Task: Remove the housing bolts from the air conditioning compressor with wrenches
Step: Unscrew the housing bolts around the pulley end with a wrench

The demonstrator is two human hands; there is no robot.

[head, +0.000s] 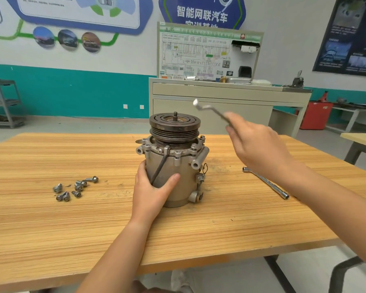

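Several loose bolts [74, 188] lie toward the counter's [51, 229] left edge and a few flange bolts [193, 147] remain, so the job looks partly done: the left hand's [150, 193] fingers wrap the upright compressor [173, 166] mid-counter, while the right hand's [260, 149] fingers hold a wrench [209, 109] raised above it.

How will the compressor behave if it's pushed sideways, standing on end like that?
Probably heavy: the compressor looks like cast metal, with a pulley on top. It could likely tip, since it stands upright on its end. The left hand grips its body, seemingly to steady it.
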